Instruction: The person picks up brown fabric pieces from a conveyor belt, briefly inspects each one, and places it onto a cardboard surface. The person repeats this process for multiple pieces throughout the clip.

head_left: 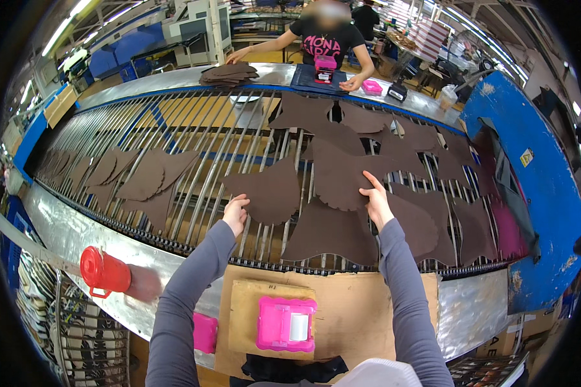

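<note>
Many dark brown flat cut pieces lie on a conveyor of metal rods. My left hand (236, 215) is closed with bent fingers at the lower left edge of one brown piece (272, 191), which has a scalloped lower edge. My right hand (377, 201) grips the right side of a larger brown piece (337, 173), thumb and forefinger on top and the other fingers partly hidden. That piece overlaps others, including a wide brown piece (329, 235) nearer me.
Fanned brown pieces (152, 174) lie at the conveyor's left. Nearer me are a red lidded jug (103, 269) and a pink box (274, 326) on cardboard (368, 309). A blue machine housing (529, 161) stands right. Across, a person (326, 42) reaches toward a brown stack (229, 74).
</note>
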### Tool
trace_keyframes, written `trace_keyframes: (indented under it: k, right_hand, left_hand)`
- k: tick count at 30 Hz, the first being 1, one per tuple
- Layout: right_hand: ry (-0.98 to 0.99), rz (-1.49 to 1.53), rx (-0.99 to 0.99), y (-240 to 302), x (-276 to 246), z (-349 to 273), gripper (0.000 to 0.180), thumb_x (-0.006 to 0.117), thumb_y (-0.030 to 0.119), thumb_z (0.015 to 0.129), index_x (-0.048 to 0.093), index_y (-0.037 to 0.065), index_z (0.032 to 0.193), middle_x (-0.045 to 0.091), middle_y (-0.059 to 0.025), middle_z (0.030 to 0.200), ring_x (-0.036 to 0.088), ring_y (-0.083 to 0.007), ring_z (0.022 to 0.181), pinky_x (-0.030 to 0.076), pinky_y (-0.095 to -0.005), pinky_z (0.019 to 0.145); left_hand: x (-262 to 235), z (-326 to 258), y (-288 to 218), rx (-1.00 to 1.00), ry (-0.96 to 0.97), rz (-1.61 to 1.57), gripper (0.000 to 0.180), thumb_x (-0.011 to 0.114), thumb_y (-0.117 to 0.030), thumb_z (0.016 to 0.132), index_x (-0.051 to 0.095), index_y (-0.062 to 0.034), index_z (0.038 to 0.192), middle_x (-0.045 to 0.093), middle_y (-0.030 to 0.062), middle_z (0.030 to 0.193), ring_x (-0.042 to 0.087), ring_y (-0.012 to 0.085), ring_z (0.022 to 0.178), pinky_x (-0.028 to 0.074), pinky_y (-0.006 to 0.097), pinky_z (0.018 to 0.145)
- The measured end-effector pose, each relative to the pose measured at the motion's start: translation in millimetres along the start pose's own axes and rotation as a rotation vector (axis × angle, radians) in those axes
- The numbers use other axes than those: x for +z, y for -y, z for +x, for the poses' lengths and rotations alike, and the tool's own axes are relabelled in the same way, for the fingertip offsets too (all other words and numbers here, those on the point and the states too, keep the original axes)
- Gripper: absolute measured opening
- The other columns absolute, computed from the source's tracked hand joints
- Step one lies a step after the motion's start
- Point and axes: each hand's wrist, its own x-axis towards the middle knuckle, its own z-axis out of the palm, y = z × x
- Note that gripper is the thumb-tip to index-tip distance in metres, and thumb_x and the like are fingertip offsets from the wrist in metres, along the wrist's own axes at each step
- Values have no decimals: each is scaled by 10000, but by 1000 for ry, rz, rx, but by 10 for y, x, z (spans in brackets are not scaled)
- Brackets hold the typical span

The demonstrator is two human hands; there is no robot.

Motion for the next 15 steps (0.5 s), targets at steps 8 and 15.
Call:
trace_keyframes:
  k: [8,15]
  right_hand:
    - [0,-74,84,-193,67,41,595,485,-126,798,561,128,1330,550,-134,1302,540,-265,1164,460,-381,946]
    - [20,-91,155,-241,5,-95,594,487,-117,776,579,123,1312,587,-141,1240,575,-265,1093,479,-342,884]
  left_hand:
    - [-103,134,-17,170,88,-75,448,643,-107,855,539,-49,1287,579,0,1145,511,94,874,409,238,761]
    - [-70,-1075,-730,552,-33,151,631,654,-219,898,381,-96,1454,411,54,1469,457,184,1215,330,379,1032]
